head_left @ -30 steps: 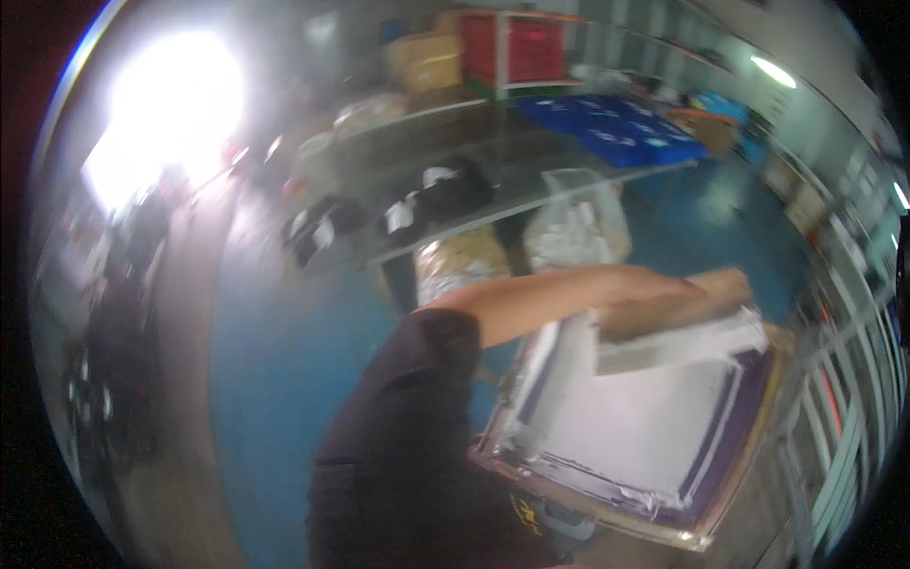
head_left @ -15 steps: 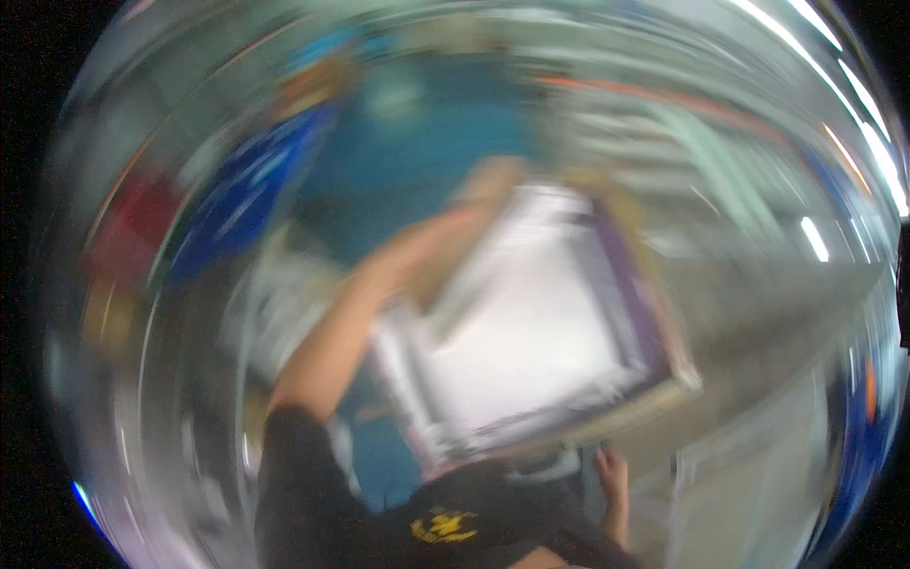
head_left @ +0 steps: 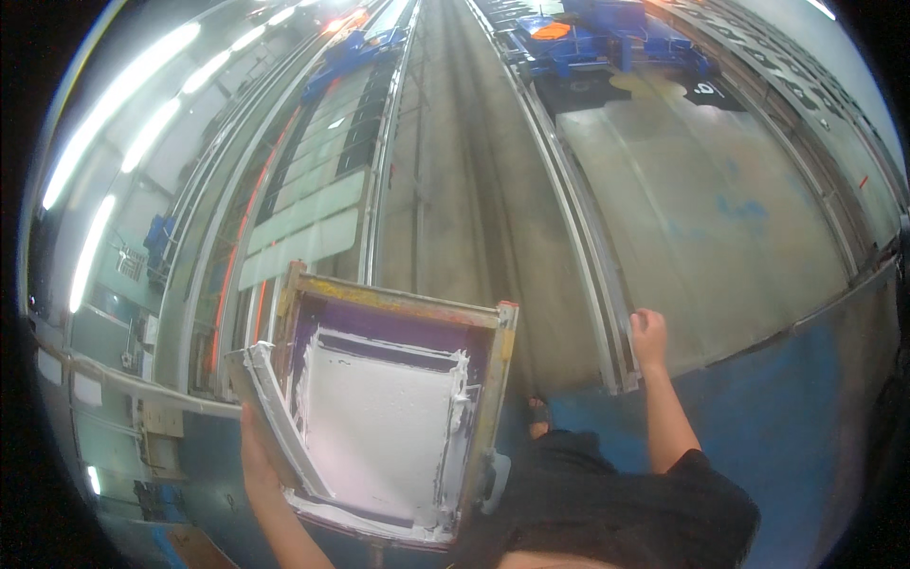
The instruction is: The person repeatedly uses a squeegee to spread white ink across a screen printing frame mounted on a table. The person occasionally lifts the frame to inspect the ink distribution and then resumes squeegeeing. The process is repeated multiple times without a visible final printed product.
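Observation:
A screen printing frame [head_left: 403, 296] with a wooden rim and purple border tilts in front of my body, its inside coated with thick white ink [head_left: 379, 408]. Along its left side leans a squeegee [head_left: 284, 412] smeared with the same white. My left hand [head_left: 254, 450] grips that side of the frame; its fingers are mostly hidden behind the squeegee and rim. Out to the right, my right hand [head_left: 649, 334] is held with its fingers curled and nothing visible in them. It is close to the metal rail [head_left: 578, 237] of the right-hand table.
Long printing tables run away on both sides of a grey aisle [head_left: 464, 171]. Pale panels [head_left: 313, 232] lie on the left table. Blue machinery [head_left: 616, 38] and dark printed pieces [head_left: 578, 92] are on the right table, far off. Blue floor [head_left: 758, 417] shows at the lower right.
My view has swung round from a blurred scene to the aisle between tables. The frame now appears further left. My right hand has moved from low beside my body out to the right.

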A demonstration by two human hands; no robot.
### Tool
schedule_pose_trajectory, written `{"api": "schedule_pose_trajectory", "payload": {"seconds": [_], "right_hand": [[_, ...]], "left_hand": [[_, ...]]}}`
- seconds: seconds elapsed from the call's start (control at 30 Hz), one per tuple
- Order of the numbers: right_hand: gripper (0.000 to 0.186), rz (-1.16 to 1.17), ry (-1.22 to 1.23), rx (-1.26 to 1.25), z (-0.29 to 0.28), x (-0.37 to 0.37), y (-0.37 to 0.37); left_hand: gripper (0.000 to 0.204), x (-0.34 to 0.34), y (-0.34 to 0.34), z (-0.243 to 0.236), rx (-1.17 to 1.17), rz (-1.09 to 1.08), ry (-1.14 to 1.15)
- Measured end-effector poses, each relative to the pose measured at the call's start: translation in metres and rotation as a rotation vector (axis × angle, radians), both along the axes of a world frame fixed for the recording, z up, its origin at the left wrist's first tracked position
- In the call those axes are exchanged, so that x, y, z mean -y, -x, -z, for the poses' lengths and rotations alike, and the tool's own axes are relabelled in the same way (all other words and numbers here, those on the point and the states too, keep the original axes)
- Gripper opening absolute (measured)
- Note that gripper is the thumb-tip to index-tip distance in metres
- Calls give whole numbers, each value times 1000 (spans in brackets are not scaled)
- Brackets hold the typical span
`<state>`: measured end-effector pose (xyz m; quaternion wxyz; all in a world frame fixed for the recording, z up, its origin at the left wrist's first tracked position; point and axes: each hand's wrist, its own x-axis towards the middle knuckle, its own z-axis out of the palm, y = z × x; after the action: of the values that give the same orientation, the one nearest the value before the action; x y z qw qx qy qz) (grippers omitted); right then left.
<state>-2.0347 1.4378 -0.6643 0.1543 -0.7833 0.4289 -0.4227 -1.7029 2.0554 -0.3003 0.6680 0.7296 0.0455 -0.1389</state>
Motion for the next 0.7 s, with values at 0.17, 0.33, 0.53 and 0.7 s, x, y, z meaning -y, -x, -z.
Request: {"api": "schedule_pose_trajectory", "payload": {"seconds": [0.17, 0.33, 0.53, 0.7], "right_hand": [[31, 84, -326, 148, -7, 33, 58], [25, -396, -959, 240, -106, 10, -40], [121, -1493, -1319, 161, -159, -53, -156], [127, -1014, -1097, -314, -184, -13, -255]], "left_hand": [[85, 49, 12, -11, 11, 62, -4], [83, 148, -105, -3, -87, 157, 97], [79, 257, -224, 16, -73, 227, 80], [80, 353, -349, 24, -101, 287, 44]]}}
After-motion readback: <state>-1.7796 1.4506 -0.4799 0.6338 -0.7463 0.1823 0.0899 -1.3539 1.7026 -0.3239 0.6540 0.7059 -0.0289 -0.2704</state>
